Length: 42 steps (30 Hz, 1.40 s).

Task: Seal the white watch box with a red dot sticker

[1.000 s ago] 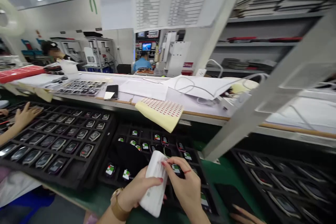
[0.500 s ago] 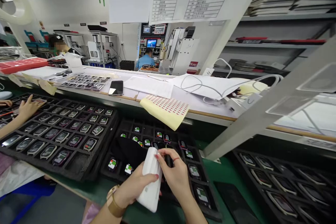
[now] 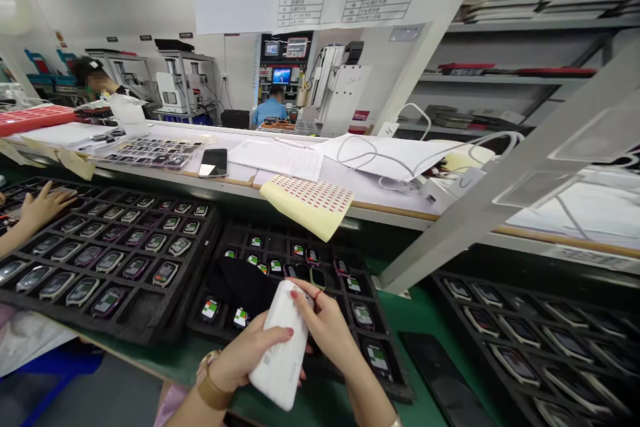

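Note:
Both hands hold a white phone-like device (image 3: pixel 283 347) with rounded corners and faint print on the side facing me; I cannot tell its exact kind. My left hand (image 3: pixel 253 350) grips its left edge, thumb lying across the face. At its upper end, my right hand (image 3: pixel 323 320) is closed round the top right corner, its thumb on the face. Directly beneath is a black foam tray (image 3: pixel 395 373) of smartwatches, several with lit green-and-white screens. A black cloth-like piece (image 3: pixel 243 287) lies on that tray, just left of the device.
Another foam tray of watches (image 3: pixel 143 317) stands at left, where a co-worker's hand (image 3: pixel 45 210) reaches in. More watches fill a tray (image 3: pixel 500 340) at right, beside a black flat slab (image 3: pixel 440 373). A slanted metal post (image 3: pixel 450 240), sticker sheet (image 3: pixel 310 203) and phone (image 3: pixel 213 162) are ahead.
The white device has turned so that more of its broad face shows, and it sits slightly lower left. Both hands keep hold of it. The whole view has shifted a little.

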{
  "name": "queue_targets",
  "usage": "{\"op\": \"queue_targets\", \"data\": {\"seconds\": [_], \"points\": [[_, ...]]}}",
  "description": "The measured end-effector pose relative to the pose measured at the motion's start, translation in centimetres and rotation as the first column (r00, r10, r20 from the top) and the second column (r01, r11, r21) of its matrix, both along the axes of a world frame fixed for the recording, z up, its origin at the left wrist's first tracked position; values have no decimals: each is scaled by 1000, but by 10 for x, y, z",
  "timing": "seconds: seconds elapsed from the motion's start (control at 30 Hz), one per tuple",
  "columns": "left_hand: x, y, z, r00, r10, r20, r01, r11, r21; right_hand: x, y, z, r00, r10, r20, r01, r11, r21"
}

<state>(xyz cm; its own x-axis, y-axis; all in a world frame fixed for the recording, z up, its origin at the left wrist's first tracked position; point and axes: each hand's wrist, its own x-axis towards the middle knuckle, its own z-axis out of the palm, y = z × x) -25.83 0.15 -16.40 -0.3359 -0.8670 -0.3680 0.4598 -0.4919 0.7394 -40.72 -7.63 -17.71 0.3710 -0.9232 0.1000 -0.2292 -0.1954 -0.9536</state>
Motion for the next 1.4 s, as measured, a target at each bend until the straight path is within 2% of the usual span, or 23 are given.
{"op": "queue_targets", "data": {"seconds": [0.23, 0.33, 0.47, 0.57, 0.67, 0.77, 0.83, 0.9, 0.97, 1.07, 1.13, 1.27, 1.3, 1.4], "points": [[-7, -4, 1, 1000, 29, 5, -29, 999, 20, 2, 5, -2, 993, -114, -1, 113, 989, -95], [-7, -4, 0, 1000, 19, -2, -19, 999, 33, 2, 4, -2, 993, -115, 19, 115, 993, -20], [-6, -3, 2, 999, 42, 22, -43, 999, 11, -2, 3, 8, 993, 32, 111, -50, 986, 161], [-7, -2, 5, 999, 51, 16, -51, 999, 0, -5, 4, 15, 976, 128, 177, -160, 970, 185], [-7, -1, 7, 995, 79, 52, -79, 997, -2, -4, 4, 15, 978, 118, 172, -136, 986, 93], [-7, -2, 6, 988, 118, 100, -119, 993, 4, 0, 1, 11, 983, 97, 159, -80, 991, -107], [-5, -3, 4, 986, 128, 110, -129, 992, 9, 3, 0, 9, 988, 63, 137, -25, 965, -263], [-3, -3, 1, 987, 133, 94, -136, 991, 19, 5, -1, 9, 993, 7, 118, 41, 915, -402], [0, -3, 0, 991, 133, 18, -134, 990, 39, 6, 0, 10, 993, -30, 116, 83, 870, -485], [2, -5, 0, 984, 147, -103, -144, 989, 34, 9, 3, 12, 991, -21, 132, 90, 833, -546], [2, -7, 2, 983, 158, -97, -156, 987, 24, 11, 6, 14, 988, -29, 153, 115, 800, -589], [-1, -11, 4, 993, 114, -41, -113, 993, 28, 14, 8, 20, 973, -136, 186, 228, 689, -688], [-2, -11, 4, 995, 93, -44, -92, 996, 23, 14, 8, 22, 973, -149, 176, 229, 691, -685], [-3, -9, 2, 994, 87, -67, -85, 996, 24, 13, 8, 23, 983, -143, 112, 181, 760, -625]]}}
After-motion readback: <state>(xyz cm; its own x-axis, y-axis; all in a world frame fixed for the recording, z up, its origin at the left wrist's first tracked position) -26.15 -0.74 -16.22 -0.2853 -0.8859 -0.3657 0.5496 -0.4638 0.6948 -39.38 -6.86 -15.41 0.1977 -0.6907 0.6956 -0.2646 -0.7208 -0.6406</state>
